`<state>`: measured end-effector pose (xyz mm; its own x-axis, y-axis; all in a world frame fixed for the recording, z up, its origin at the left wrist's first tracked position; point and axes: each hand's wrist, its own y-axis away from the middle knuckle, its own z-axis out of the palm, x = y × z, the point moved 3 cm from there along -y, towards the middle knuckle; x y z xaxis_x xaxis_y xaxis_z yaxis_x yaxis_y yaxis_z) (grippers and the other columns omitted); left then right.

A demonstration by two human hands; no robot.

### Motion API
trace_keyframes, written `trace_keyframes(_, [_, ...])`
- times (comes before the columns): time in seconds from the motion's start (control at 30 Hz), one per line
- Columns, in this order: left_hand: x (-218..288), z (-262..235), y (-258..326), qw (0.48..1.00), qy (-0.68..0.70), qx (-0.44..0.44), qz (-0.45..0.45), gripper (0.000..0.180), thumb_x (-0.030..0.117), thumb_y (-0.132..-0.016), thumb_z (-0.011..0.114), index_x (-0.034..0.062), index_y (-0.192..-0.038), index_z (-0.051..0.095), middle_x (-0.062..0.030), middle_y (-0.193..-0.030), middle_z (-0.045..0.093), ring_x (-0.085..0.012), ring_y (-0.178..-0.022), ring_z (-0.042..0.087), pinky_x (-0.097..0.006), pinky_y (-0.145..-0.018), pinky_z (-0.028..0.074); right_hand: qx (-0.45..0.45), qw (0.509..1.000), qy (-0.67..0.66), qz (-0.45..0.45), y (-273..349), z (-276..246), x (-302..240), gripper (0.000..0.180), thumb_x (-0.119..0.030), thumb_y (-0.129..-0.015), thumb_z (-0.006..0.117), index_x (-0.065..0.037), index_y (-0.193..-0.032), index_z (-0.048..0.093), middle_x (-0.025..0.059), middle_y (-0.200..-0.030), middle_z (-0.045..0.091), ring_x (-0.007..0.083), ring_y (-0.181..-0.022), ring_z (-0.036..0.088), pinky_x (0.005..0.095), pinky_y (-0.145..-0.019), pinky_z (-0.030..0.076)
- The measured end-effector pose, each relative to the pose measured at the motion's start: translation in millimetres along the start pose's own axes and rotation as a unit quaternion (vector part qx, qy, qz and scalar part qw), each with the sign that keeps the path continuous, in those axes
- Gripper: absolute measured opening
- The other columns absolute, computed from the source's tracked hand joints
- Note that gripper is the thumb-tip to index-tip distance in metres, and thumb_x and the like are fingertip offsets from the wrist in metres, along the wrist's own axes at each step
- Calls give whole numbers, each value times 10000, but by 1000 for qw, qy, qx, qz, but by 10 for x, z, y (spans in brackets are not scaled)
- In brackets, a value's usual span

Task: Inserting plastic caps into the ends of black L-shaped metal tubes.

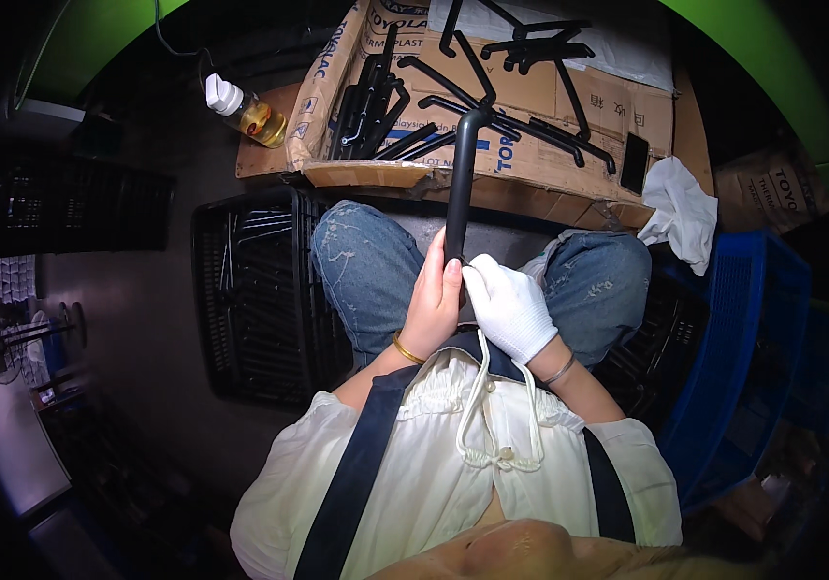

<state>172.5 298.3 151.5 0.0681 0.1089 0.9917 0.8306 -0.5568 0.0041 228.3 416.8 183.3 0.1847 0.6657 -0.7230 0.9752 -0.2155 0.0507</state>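
My left hand (434, 298), bare, wraps around the lower end of a long black part (463, 174) shaped like a tube with a bent top. The part stands out away from me, above my lap. My right hand (511, 304), in a white knitted glove, is closed with its fingertips against the right side of the part, close to my left thumb. Whatever those gloved fingers may pinch is too small to make out. Beyond, several slim black branched parts (530, 128) lie loose on a cardboard sheet in an opened carton (366, 174).
A bottle (261, 121) with a white lid and yellow liquid stands left of the carton. At its right edge are a dark phone (634, 162) and a white cloth (677, 208). A black crate (206, 300) of black parts sits left of my knees; blue crates (724, 358) stand right.
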Motion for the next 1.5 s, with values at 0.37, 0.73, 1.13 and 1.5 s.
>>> trace_keyframes(0.37, [-181, 1, 40, 990, 135, 1, -47, 378, 210, -1050, 415, 37, -1386, 410, -82, -1020, 558, -150, -819, 558, -264, -710, 449, 51, 998, 31, -34, 69, 85, 6, 163, -220, -963, 543, -70, -903, 559, 161, -779, 650, 373, -699, 660, 486, -574, 511])
trace_keyframes(0.73, [-172, -196, 250, 766, 404, -342, -365, 499, 489, -1057, 293, 63, -1116, 545, 53, -627, 404, -38, -443, 340, -193, -402, 328, 157, 920, -346, 93, -343, -702, 444, 176, -106, -964, 605, 12, -1094, 612, 22, -940, 633, 76, -806, 542, 217, -772, 465])
trace_keyframes(1.13, [-162, -168, -28, 923, 248, -209, -205, 250, 235, -1054, 439, 90, -1258, 435, 11, -868, 465, -39, -549, 417, -194, -432, 396, -17, 949, -283, 140, -27, -88, 346, 221, -203, -994, 515, -11, -1073, 588, 172, -874, 671, 310, -809, 681, 391, -699, 510])
trace_keyframes(1.5, [-59, -140, -50, 915, 274, -212, -206, 231, 258, -1049, 461, 95, -1212, 438, 18, -798, 450, -34, -509, 377, -191, -404, 334, 27, 997, -23, -75, 41, -264, -21, 113, -185, -932, 563, -84, -963, 601, 147, -800, 647, 348, -700, 654, 427, -592, 517])
